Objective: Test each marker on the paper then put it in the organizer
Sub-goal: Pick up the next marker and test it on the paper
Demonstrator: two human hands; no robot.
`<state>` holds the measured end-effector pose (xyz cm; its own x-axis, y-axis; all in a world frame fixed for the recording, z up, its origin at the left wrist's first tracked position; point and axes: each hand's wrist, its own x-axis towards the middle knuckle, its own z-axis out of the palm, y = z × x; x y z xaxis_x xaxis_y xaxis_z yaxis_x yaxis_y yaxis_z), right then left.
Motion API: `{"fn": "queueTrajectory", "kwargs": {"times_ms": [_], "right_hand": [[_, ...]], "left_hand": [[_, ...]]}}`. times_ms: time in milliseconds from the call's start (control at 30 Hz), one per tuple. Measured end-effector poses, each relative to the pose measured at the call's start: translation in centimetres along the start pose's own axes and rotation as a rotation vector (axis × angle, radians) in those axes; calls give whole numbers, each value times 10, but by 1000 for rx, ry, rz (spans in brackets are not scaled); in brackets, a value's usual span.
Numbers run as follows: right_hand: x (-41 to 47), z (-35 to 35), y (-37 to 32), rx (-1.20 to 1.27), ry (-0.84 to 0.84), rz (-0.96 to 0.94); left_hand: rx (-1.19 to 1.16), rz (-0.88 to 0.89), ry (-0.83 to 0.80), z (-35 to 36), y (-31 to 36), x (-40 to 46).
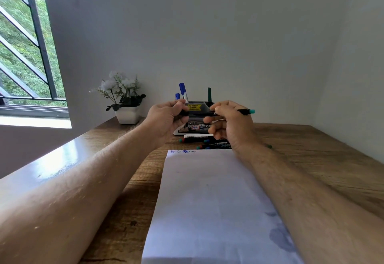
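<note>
While both hands are raised above the far end of the paper (209, 197), a thin black marker (242, 111) with a teal end lies level between them, in front of the organizer (199, 109). The right hand (229, 125) curls its fingers round the barrel, so only the teal-tipped stretch sticking out to the right shows clearly. The left hand (166, 118) is curled round the dark left end of the marker; whether that piece is a cap cannot be told, since the fingers cover most of it. The organizer, dark with a yellow price sticker, stands on the wooden counter (311, 149) behind the hands and is partly hidden by them; two blue markers (182, 90) and a dark green marker (209, 94) stand upright in it. Loose markers (204, 140) lie on the counter between organizer and paper, half masked by the right wrist. A few small ink scribbles (182, 151) sit along the paper's far edge, and the sheet's near edge is cut off by the frame. A potted plant (124, 99) with white flowers stands left of the organizer near the window (25, 45).
</note>
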<state>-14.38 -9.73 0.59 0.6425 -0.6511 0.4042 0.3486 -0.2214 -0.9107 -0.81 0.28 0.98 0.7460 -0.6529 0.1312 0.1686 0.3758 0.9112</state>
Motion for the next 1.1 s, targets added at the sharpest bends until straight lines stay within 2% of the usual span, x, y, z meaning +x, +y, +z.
{"fn": "queueTrajectory", "kwargs": {"times_ms": [467, 700, 867, 1100], "right_hand": [[1, 2, 1, 21, -24, -1], [2, 3, 4, -24, -37, -3], [1, 3, 5, -130, -106, -25], [-4, 4, 0, -40, -269, 43]], "left_hand": [[-29, -10, 14, 0, 1, 0], [-7, -34, -28, 1, -2, 1], [-65, -15, 71, -4, -1, 6], [-44, 13, 181, -7, -1, 11]]}}
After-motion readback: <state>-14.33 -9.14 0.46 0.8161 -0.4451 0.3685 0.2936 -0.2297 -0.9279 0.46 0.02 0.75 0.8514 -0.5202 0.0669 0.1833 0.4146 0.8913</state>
